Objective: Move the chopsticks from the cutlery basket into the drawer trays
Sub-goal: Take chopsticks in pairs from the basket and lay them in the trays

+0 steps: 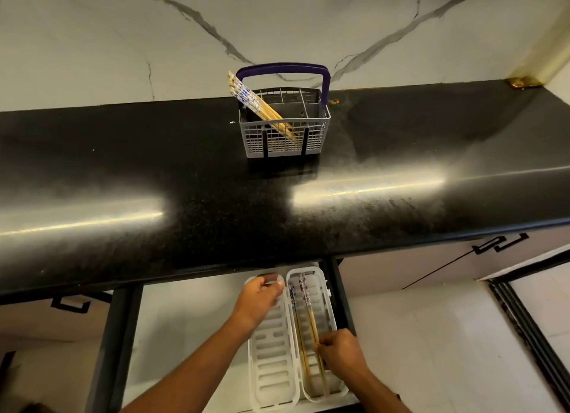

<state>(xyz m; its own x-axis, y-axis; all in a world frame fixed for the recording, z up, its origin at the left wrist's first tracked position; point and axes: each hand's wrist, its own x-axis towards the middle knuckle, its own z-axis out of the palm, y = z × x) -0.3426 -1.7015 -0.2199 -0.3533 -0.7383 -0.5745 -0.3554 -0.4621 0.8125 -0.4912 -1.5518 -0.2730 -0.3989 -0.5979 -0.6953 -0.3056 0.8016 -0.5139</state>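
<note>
A grey cutlery basket [285, 135] with a purple handle stands on the black counter, with several patterned chopsticks [256, 104] leaning to its left. Below, in the open drawer, two white slotted trays lie side by side. The left tray [273, 363] has nothing in it. The right tray [324, 292] holds chopsticks [308, 308] lying lengthwise. My right hand [340, 355] pinches the near part of those chopsticks over the right tray. My left hand [262, 297] rests on the far end of the left tray, fingers curled on its rim.
The glossy black counter [185, 197] overhangs the drawer's back. A marble wall rises behind it. White cabinet fronts with black handles [499, 243] flank the drawer. The drawer's white floor [185, 335] lies left of the trays.
</note>
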